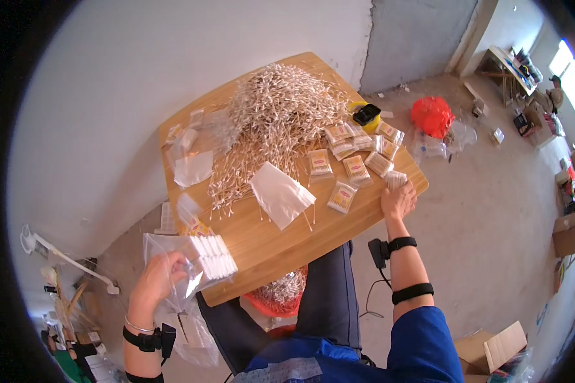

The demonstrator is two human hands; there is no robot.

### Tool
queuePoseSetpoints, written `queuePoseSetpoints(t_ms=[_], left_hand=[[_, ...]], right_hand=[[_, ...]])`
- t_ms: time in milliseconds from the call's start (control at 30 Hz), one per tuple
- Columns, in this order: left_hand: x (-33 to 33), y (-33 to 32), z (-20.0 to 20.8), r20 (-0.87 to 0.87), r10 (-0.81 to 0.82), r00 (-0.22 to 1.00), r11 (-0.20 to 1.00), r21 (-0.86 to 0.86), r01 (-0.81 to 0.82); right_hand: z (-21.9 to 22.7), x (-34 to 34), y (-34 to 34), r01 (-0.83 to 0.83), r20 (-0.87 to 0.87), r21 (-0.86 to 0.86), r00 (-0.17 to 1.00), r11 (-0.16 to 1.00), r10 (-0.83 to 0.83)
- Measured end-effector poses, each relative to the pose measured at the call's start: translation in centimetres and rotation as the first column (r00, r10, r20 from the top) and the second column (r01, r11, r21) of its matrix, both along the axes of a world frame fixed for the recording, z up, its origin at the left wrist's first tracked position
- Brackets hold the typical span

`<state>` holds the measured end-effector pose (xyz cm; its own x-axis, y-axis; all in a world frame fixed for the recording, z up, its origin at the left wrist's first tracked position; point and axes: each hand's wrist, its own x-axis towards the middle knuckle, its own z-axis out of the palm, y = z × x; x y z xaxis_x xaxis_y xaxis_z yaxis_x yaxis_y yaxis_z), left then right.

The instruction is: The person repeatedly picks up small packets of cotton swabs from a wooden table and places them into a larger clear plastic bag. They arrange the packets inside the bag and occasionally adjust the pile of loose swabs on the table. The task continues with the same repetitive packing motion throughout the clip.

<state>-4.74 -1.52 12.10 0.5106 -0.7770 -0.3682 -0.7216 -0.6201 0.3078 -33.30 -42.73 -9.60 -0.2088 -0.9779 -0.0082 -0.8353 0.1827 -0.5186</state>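
Observation:
At the table's near left corner my left hand (161,276) has its fingers closed on a clear plastic bag (195,284). White packs (212,256) lie in rows inside that bag. On the right edge of the wooden table (281,246), my right hand (399,203) has its fingers curled against a small pack of cotton swabs (396,180). Several similar packs (356,171), some with a yellow and red label, lie to the left of it and beyond. A big heap of loose cotton swabs (278,105) covers the far middle. White sheet-like pouches (281,193) rest in front of it.
A yellow container with a black top (367,115) stands at the table's right edge. Below the near edge, between my legs, is a red bag of swabs (280,295). A red bag (432,117) and cardboard boxes (505,345) are on the floor. Another person (554,94) is far right.

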Motion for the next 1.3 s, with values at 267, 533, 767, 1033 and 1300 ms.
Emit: queuePoseSetpoints(t_ms=[267, 533, 767, 1033, 1300], left_hand=[[-0.5, 1.3, 1.4, 0.066, 0.028, 0.997, 0.986, -0.164, -0.016], [-0.2, 6.6, -0.5, 0.065, 0.563, 0.824, 0.611, -0.704, -0.362], [-1.7, 8.5, -3.4, -0.207, 0.610, 0.765, 0.569, -0.558, -0.604], [-2.5, 7.8, -3.5, -0.358, 0.619, 0.699, 0.438, -0.581, -0.686], [-3.7, 7.0, -1.3, -0.379, 0.433, 0.818, 0.115, -0.877, -0.467]], right_hand=[[-2.8, -2.1, 4.7, -0.207, 0.568, -0.294, 0.748, 0.933, 0.345], [9.5, 1.4, 11.5, -0.794, 0.983, -0.054, -0.150, 0.605, -0.108], [18.8, 10.1, 19.3, -0.958, 0.969, -0.228, -0.240, 0.175, -0.049], [25.1, 19.2, 29.0, -0.923, 0.798, -0.236, -0.363, -0.305, 0.481], [23.0, 19.5, 30.1, -0.988, 0.968, -0.153, -0.152, -0.014, 0.200]])
